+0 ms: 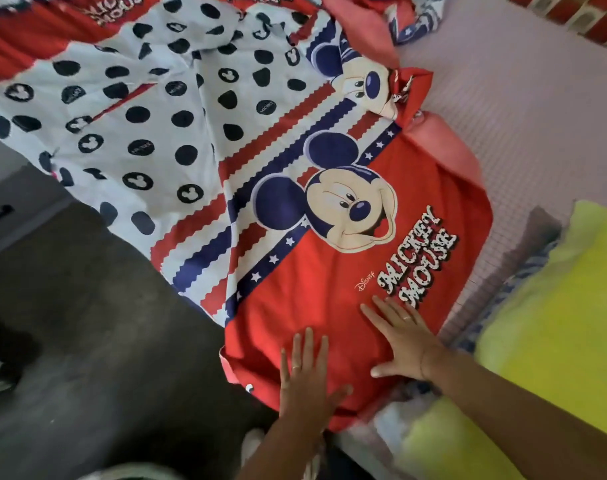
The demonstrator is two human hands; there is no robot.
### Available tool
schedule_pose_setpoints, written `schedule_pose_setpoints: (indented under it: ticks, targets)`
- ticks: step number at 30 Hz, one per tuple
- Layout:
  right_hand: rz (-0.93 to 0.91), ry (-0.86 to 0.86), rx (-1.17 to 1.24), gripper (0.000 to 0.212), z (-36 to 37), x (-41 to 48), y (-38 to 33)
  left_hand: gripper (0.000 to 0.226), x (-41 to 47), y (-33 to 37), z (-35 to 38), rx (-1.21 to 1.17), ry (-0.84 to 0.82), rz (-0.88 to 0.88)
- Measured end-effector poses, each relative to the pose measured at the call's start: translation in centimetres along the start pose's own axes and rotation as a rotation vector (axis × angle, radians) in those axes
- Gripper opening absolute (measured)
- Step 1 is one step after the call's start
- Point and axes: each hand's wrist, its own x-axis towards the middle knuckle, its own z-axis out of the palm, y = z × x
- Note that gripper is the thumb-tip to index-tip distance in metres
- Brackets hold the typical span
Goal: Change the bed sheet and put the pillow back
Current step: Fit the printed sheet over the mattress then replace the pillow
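Beside the yellow pillow (pixel 554 306), your left hand (pixel 305 375) and right hand (pixel 402 337) press flat, fingers spread, smoothing the sheet (pixel 329 289); next, likely tuck its corner under the mattress (pixel 520 116).

The bed sheet (pixel 329 289) is red — with white, navy-dotted and striped parts. The mattress (pixel 520 116) is pale lilac — the pillow (pixel 554 306) yellow-green

Left grip (pixel 307 379), right grip (pixel 404 344) flat, splayed

A dark grey floor (pixel 87 323) filled the lower left, and a red brick wall (pixel 575 15) stood at the far right.
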Motion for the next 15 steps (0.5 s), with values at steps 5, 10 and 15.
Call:
schedule_pose_setpoints:
  ticks: [5,10,15]
  targets:
    - [-0.06,0.004,-0.11,0.126,2.4,-0.5,0.3,0.109,-1.7,1.4,2.5,0.036,0.059,-0.022]
    - [-0.153,-0.016,-0.216,0.129,2.7,-0.1,1.2,0.133,-3.2,4.0,5.1,0.024,0.084,-0.083]
    - [-0.245,-0.015,-0.261,0.125,3.3,-0.2,2.0,0.125,-3.8,5.6,6.5,0.026,0.176,-0.103]
